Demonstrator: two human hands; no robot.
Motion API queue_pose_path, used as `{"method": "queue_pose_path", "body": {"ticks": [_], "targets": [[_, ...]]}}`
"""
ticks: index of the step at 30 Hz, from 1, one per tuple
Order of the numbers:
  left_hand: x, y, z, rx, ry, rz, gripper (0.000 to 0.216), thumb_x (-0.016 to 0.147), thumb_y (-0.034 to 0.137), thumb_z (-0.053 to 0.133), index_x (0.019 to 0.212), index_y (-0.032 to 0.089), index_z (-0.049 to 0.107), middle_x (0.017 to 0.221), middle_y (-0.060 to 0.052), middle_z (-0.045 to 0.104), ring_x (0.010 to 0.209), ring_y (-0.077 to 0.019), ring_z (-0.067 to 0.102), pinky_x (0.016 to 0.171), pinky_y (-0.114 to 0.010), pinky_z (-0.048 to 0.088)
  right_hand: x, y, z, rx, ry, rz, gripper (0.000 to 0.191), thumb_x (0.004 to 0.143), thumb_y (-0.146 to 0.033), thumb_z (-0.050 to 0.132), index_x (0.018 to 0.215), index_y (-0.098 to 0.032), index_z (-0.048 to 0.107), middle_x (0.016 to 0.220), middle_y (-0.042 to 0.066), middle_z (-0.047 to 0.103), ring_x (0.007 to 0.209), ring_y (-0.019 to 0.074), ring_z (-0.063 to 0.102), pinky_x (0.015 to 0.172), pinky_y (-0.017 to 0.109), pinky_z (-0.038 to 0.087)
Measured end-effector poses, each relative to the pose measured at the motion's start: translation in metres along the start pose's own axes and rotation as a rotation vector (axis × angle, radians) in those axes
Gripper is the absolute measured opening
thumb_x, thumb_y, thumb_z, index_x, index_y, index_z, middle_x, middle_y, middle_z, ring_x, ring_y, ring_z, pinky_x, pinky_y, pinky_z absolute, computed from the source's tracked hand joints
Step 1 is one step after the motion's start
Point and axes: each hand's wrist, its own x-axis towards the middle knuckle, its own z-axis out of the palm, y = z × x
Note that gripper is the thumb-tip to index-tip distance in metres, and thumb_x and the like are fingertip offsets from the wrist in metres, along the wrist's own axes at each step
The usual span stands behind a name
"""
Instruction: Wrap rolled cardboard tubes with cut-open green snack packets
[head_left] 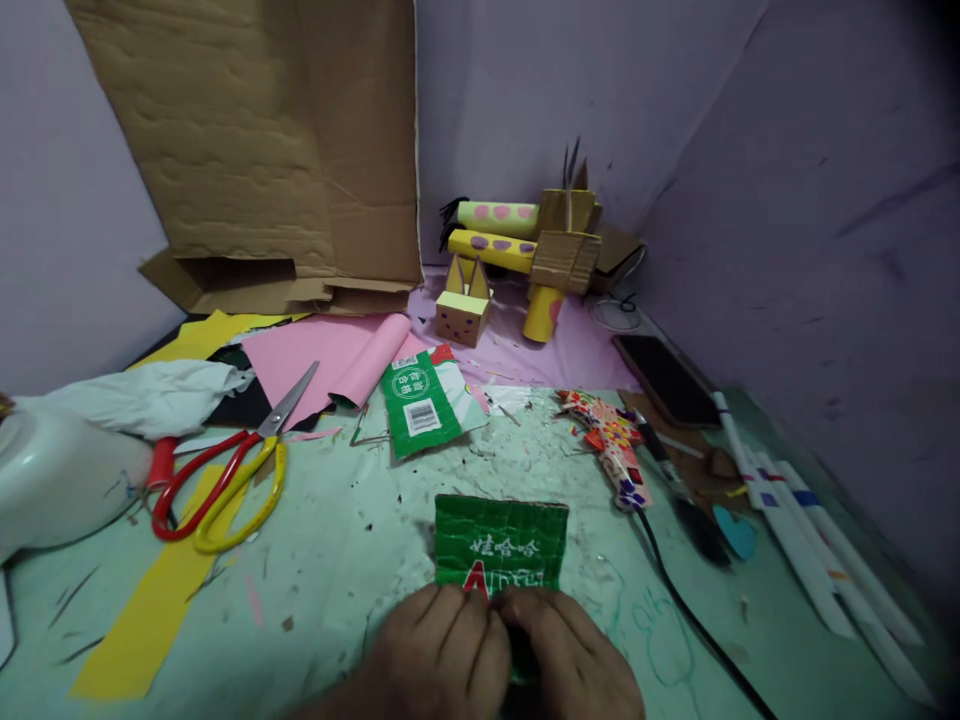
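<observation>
A piece of green printed cardboard with white and red lettering stands up from the near middle of the table. My left hand is closed on its lower edge, fingers curled in. Right beside it, my right hand grips the same piece, and the two hands nearly touch. The cardboard's lower part is mostly hidden behind my fingers; a dark green bit shows between the hands. Farther back lies another green cardboard piece with a barcode.
To the left are red-and-yellow scissors, a yellow paper strip and pink paper. On the right lie a floral glue gun with a black cord, markers and a phone. Cardboard animal figures stand behind.
</observation>
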Motion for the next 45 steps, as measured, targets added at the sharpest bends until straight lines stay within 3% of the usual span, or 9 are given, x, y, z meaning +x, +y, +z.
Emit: {"method": "queue_pose_path", "body": {"ticks": [6,14,20,27,31,36,39,42,45], "targets": [[0.009,-0.007,-0.003,-0.133,-0.105,-0.048,0.034,0.087,0.007,0.025,0.075,0.015,0.055,0.052,-0.001,0.058,0.043,-0.0149,0.051,0.041,-0.026,0.037,0.002,0.009,0.001,0.063,-0.090,0.060,0.024,0.083,-0.005,0.033,0.089,-0.021,0.050,0.066,0.000,0.066,0.059,0.0115,0.065,0.056,0.017,0.050],[0.012,-0.017,0.006,-0.379,-0.242,-0.256,0.016,0.068,0.011,0.039,0.072,0.020,0.051,0.052,0.001,0.050,0.044,-0.0162,0.045,0.040,-0.027,0.030,0.021,0.017,-0.002,0.097,-0.318,0.168,0.035,0.056,-0.005,0.040,0.086,-0.021,0.046,0.057,-0.003,0.060,0.048,0.0148,0.061,0.044,0.022,0.042],[0.011,-0.028,-0.004,-0.549,-0.313,-0.264,0.021,0.066,0.007,0.041,0.075,0.019,0.055,0.059,-0.001,0.057,0.053,-0.0169,0.054,0.046,-0.027,0.042,0.022,0.023,-0.014,0.269,-0.324,0.147,0.025,0.065,-0.004,0.043,0.082,-0.021,0.052,0.065,0.000,0.063,0.058,0.0148,0.060,0.051,0.023,0.045],[0.004,-0.026,-0.012,-0.567,-0.297,-0.240,0.032,0.069,0.001,0.037,0.085,0.018,0.060,0.063,-0.002,0.060,0.061,-0.0158,0.057,0.053,-0.026,0.047,0.005,0.032,-0.025,0.220,-0.294,0.076,0.027,0.066,-0.003,0.041,0.080,-0.019,0.056,0.063,0.001,0.061,0.057,0.0152,0.058,0.050,0.023,0.045],[0.003,-0.025,-0.010,-0.522,-0.343,-0.283,0.027,0.071,0.005,0.038,0.082,0.018,0.060,0.061,-0.001,0.059,0.057,-0.0157,0.056,0.050,-0.026,0.045,0.006,0.033,-0.023,0.190,-0.301,0.179,0.028,0.064,-0.003,0.039,0.078,-0.020,0.055,0.060,0.000,0.061,0.053,0.0140,0.058,0.048,0.022,0.043],[0.010,-0.029,-0.006,-0.534,-0.331,-0.336,0.020,0.076,0.013,0.040,0.072,0.017,0.059,0.057,-0.002,0.058,0.051,-0.0173,0.055,0.046,-0.028,0.042,0.020,0.033,-0.023,0.299,-0.338,0.323,0.008,0.070,-0.013,0.050,0.071,-0.021,0.054,0.052,-0.005,0.056,0.044,0.0098,0.051,0.044,0.020,0.036],[0.018,-0.035,-0.010,-0.658,-0.412,-0.517,0.013,0.074,0.017,0.048,0.078,0.017,0.060,0.060,-0.001,0.062,0.053,-0.0153,0.058,0.048,-0.026,0.043,0.025,0.034,-0.028,0.373,-0.391,0.378,0.004,0.076,-0.020,0.053,0.073,-0.021,0.056,0.054,-0.005,0.055,0.047,0.0096,0.050,0.044,0.019,0.035],[0.023,-0.039,-0.016,-0.836,-0.484,-0.713,0.014,0.076,0.023,0.050,0.084,0.018,0.060,0.062,0.002,0.062,0.053,-0.0112,0.055,0.049,-0.022,0.041,0.026,0.036,-0.031,0.498,-0.429,0.481,0.012,0.081,-0.027,0.050,0.074,-0.020,0.057,0.059,-0.003,0.056,0.052,0.0103,0.051,0.047,0.020,0.037],[0.023,-0.042,-0.019,-0.838,-0.455,-0.702,0.029,0.086,0.032,0.040,0.066,0.018,0.056,0.054,0.003,0.050,0.050,-0.0102,0.047,0.048,-0.023,0.034,0.023,0.037,-0.030,0.570,-0.373,0.553,0.023,0.086,-0.032,0.044,0.070,-0.019,0.056,0.057,-0.003,0.052,0.051,0.0102,0.048,0.046,0.020,0.035]]}}
